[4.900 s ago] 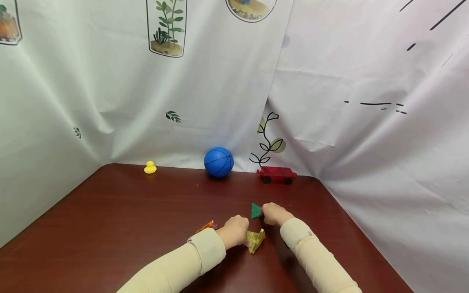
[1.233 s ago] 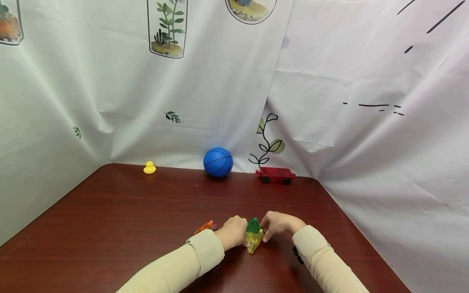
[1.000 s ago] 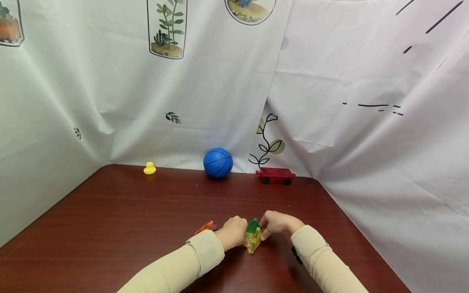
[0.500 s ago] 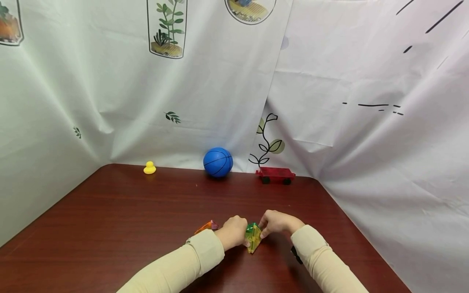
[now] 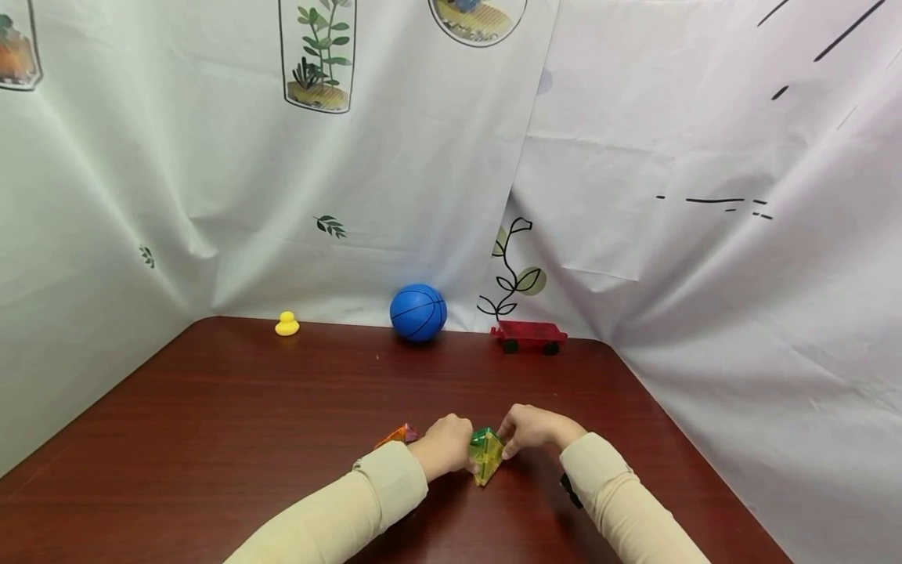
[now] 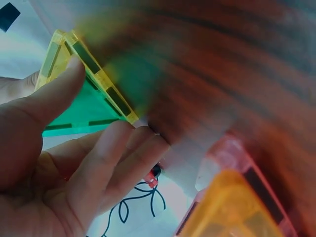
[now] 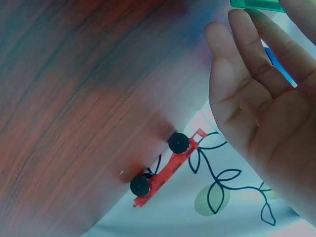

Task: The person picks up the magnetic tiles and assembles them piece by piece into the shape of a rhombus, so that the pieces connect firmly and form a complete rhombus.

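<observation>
Yellow magnetic tiles (image 5: 491, 459) and a green magnetic tile (image 5: 481, 436) lean together in a small peaked shape on the table. My left hand (image 5: 447, 446) grips its left side. In the left wrist view, the thumb lies over a yellow tile (image 6: 94, 67), and the green tile (image 6: 81, 112) shows below it. My right hand (image 5: 533, 428) pinches the shape from the right with thumb and forefinger. In the right wrist view, a strip of the green tile (image 7: 257, 5) shows above the fingertips of the right hand (image 7: 261, 74).
Orange and pink magnetic tiles (image 5: 396, 435) stand just left of the left hand, partly hidden by the arm. Along the table's back edge are a yellow toy duck (image 5: 286, 324), a blue ball (image 5: 419, 312) and a red wheeled toy base (image 5: 530, 333). A printed curtain hangs behind.
The right hand has brought the green tile from farther back to the yellow tiles. The green tile's point has since lowered, and the tiles have closed together into a peak.
</observation>
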`<state>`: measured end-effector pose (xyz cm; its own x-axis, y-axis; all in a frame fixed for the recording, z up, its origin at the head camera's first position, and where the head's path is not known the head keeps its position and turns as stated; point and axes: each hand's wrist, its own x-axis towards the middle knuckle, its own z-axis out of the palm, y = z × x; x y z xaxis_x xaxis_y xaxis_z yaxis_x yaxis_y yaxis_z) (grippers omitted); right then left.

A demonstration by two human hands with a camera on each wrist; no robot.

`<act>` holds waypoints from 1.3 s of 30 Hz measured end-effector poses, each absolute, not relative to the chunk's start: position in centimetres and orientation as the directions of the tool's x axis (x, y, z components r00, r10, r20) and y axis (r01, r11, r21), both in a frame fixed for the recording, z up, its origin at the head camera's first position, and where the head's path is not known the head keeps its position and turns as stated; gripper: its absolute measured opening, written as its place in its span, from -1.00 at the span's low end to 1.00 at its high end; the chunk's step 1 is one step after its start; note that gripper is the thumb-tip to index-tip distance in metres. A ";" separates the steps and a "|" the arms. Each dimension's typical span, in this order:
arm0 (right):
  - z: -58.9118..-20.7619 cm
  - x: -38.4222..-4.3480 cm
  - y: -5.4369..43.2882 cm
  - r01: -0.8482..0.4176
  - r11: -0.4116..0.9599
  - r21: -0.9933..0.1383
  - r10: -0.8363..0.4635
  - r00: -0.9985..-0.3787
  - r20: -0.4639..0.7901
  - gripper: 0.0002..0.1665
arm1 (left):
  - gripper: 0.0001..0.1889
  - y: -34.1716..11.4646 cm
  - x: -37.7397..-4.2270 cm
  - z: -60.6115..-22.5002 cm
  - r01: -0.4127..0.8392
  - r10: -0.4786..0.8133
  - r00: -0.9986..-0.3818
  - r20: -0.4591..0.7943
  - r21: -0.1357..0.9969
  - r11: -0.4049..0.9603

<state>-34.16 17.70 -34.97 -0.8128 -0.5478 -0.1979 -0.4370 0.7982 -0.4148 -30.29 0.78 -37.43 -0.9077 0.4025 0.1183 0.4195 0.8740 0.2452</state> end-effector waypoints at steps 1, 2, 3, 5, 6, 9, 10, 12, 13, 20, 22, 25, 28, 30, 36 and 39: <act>-34.9 -34.2 17.7 -0.437 0.797 -0.417 -0.548 -0.812 -0.198 -0.71 | -0.64 0.7 -30.3 -37.4 0.419 0.403 -0.908 0.118 0.258 0.870; -34.9 -34.2 17.6 -0.436 0.795 -0.421 -0.550 -0.811 -0.198 -0.71 | -0.65 0.5 -30.2 -37.3 0.419 0.402 -0.908 0.118 0.274 0.865; -34.9 -34.1 17.7 -0.435 0.793 -0.427 -0.551 -0.810 -0.200 -0.71 | -0.65 0.4 -30.1 -37.2 0.419 0.401 -0.908 0.121 0.287 0.861; -34.8 -34.1 17.7 -0.431 0.791 -0.434 -0.552 -0.809 -0.202 -0.70 | -0.68 0.1 -29.9 -36.8 0.417 0.402 -0.908 0.117 0.321 0.850; -34.8 -34.0 17.7 -0.428 0.790 -0.439 -0.552 -0.809 -0.203 -0.70 | -0.69 -0.1 -29.8 -36.5 0.417 0.402 -0.908 0.119 0.335 0.845; -34.8 -34.0 17.8 -0.420 0.791 -0.444 -0.546 -0.812 -0.205 -0.70 | -0.70 -0.6 -29.7 -35.7 0.420 0.401 -0.907 0.130 0.375 0.826; -34.8 -34.1 17.9 -0.418 0.792 -0.444 -0.544 -0.814 -0.204 -0.70 | -0.71 -0.8 -29.7 -35.4 0.421 0.402 -0.906 0.133 0.385 0.821; -34.8 -34.1 18.0 -0.413 0.794 -0.447 -0.540 -0.817 -0.204 -0.69 | -0.75 -1.3 -29.7 -34.5 0.417 0.393 -0.908 0.146 0.395 0.819; -34.8 -34.1 18.0 -0.412 0.796 -0.444 -0.537 -0.818 -0.204 -0.69 | -0.77 -1.5 -29.7 -34.1 0.409 0.382 -0.912 0.148 0.396 0.822; -34.8 -33.9 18.6 -0.436 0.792 -0.429 -0.546 -0.820 -0.175 -0.66 | -0.74 -4.1 -29.4 -32.5 0.350 0.290 -0.934 0.211 0.360 0.865; -34.9 -33.8 18.7 -0.440 0.788 -0.431 -0.548 -0.821 -0.163 -0.66 | -0.78 -5.1 -29.4 -32.5 0.336 0.263 -0.934 0.241 0.353 0.873; -34.9 -33.8 18.8 -0.442 0.782 -0.440 -0.550 -0.821 -0.153 -0.66 | -0.74 -6.7 -29.3 -32.7 0.309 0.227 -0.940 0.256 0.351 0.884; -34.8 -33.7 18.9 -0.444 0.775 -0.449 -0.555 -0.819 -0.147 -0.64 | -0.67 -8.1 -29.4 -33.3 0.283 0.208 -0.950 0.232 0.360 0.889; -34.8 -33.7 18.9 -0.452 0.770 -0.451 -0.561 -0.816 -0.142 -0.64 | -0.68 -9.0 -29.4 -33.9 0.278 0.211 -0.954 0.215 0.362 0.889; -35.0 -33.7 18.7 -0.474 0.765 -0.437 -0.575 -0.808 -0.129 -0.60 | -0.67 -10.7 -29.2 -35.8 0.277 0.235 -0.960 0.152 0.391 0.878; -35.2 -33.7 18.6 -0.465 0.767 -0.441 -0.571 -0.809 -0.140 -0.58 | -0.64 -11.0 -29.1 -36.5 0.288 0.255 -0.958 0.134 0.419 0.861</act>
<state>-33.67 18.60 -35.20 -0.8090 -0.5708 -0.1403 -0.4649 0.7675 -0.4415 -29.11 -11.00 -36.54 -0.9575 0.2553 0.1340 0.2882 0.8612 0.4186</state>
